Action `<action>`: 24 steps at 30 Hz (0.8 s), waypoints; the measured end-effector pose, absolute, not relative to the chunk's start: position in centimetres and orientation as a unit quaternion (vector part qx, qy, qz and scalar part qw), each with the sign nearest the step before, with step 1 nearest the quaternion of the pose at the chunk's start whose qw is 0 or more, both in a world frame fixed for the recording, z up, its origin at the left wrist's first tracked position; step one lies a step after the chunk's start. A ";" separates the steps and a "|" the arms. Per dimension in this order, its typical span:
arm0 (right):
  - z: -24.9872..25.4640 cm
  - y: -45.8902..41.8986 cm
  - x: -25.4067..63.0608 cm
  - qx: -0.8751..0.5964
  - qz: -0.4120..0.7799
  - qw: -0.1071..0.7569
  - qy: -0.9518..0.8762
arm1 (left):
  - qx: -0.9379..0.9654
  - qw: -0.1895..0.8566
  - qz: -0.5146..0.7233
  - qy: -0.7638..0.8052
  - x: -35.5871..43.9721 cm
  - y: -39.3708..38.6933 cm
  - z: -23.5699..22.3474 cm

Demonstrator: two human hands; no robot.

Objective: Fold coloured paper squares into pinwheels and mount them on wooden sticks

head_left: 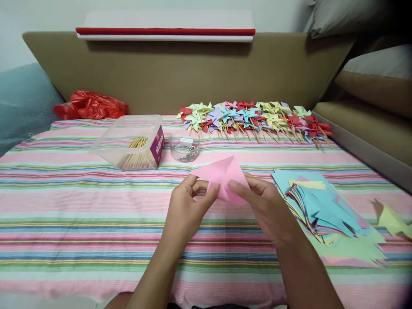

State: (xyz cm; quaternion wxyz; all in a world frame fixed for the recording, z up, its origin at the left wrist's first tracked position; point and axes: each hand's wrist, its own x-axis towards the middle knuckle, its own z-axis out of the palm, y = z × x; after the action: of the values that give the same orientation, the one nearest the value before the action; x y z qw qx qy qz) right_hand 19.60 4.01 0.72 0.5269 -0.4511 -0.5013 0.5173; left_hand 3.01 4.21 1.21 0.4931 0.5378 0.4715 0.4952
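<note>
A pink paper pinwheel piece (225, 174), with slits cut into it and points partly turned, is held up over the striped cloth. My left hand (193, 199) pinches its lower left side, thumb on top and fingers curled beneath. On the right side, my right hand (259, 199) grips the paper with the thumb pressed near its middle. Just beyond the paper stands a clear round dish (185, 152) with small metal pins. To its left is a clear plastic box (109, 139) holding many wooden sticks (138, 154).
Several finished pinwheels (247, 118) lie in a row at the back right. A stack of coloured cut paper (325, 210) is right of my right hand, with a yellow-green paper piece (392, 221) farther right. A red plastic bag (96, 105) sits back left on the striped cloth (80, 223).
</note>
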 end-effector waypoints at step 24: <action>0.4 4.0 15.2 -0.352 0.592 0.701 -0.185 | 0.365 0.635 0.581 0.354 6.7 3.4 -0.3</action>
State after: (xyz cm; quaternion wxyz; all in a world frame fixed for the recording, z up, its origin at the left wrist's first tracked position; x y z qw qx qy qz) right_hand 15.23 4.05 0.39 0.7007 -0.3523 -0.1847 0.5922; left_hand 6.74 3.45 -0.31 0.6353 0.3649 0.3542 0.5813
